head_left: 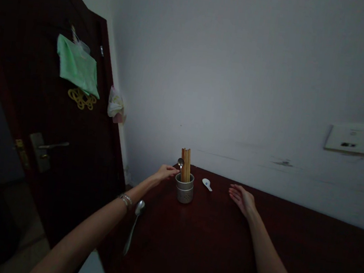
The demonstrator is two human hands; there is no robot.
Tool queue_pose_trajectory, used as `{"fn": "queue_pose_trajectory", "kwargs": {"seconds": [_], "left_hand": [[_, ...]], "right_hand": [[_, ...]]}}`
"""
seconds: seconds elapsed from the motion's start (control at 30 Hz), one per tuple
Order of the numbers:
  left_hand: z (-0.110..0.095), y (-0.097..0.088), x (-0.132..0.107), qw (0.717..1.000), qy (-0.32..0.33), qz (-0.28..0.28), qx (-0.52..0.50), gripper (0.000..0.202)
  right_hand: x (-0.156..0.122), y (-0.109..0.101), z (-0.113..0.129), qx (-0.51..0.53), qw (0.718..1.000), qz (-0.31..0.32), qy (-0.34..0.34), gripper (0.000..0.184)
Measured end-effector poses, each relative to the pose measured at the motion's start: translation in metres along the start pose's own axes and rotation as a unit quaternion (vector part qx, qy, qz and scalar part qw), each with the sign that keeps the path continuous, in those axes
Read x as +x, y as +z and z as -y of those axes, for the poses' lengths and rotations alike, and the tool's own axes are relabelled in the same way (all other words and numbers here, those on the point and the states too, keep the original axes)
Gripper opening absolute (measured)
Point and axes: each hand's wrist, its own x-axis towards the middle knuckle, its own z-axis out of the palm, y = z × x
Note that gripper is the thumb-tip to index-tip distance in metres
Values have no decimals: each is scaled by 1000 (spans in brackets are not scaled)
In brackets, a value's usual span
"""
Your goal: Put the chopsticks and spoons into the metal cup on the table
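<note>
hands: 2 | metal spoons: 2 | white spoon: 1 | metal holder: 1 | chopsticks — one bundle, number unclear

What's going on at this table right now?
A person is at a dark red table. Their left hand reaches to a small metal spoon standing in a metal holder beside wooden chopsticks; whether the fingers actually grip it is unclear. The right hand rests open on the tabletop. A larger metal spoon and a white spoon lie on the table.
</note>
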Motion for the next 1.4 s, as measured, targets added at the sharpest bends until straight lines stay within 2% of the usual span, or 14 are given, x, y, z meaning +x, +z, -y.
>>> {"fn": "queue_pose_trajectory", "kwargs": {"seconds": [0.1, 0.23, 0.37, 0.63, 0.77, 0.87, 0.97, 1.03, 1.2, 1.3, 1.4], "left_hand": [[-3, 18, 11, 999, 13, -29, -38, 36], [-3, 29, 18, 994, 12, -87, -71, 21], [-4, 30, 17, 989, 17, -117, -85, 15], [-7, 30, 18, 988, 43, -143, -44, 12], [-6, 29, 18, 987, 57, -137, -57, 13], [-10, 25, 18, 987, 54, -137, -67, 14], [-18, 18, 18, 982, 67, -164, -65, 11], [-26, 11, 17, 976, 96, -183, -65, 10], [-59, -7, 2, 953, 185, -223, -86, 12], [-83, -12, -14, 947, 239, -195, -89, 16], [-103, -6, -36, 950, 274, -140, -49, 19]], "right_hand": [[1, 0, -1, 3, 1000, -4, 3, 9], [5, -1, -3, 19, 1000, 2, -4, 10], [8, -3, -4, 21, 1000, 10, -5, 10], [6, -2, -4, -10, 1000, 9, -12, 11], [0, 8, 4, -55, 998, -12, 0, 12], [-9, 28, 28, -105, 994, -17, -17, 12], [-27, 55, 67, -129, 986, 15, -105, 14], [-46, 73, 96, -152, 971, 59, -173, 19], [-113, 105, 152, -178, 927, 107, -314, 28], [-146, 111, 168, -212, 899, 116, -366, 32], [-155, 109, 170, -251, 890, 116, -362, 34]]}}
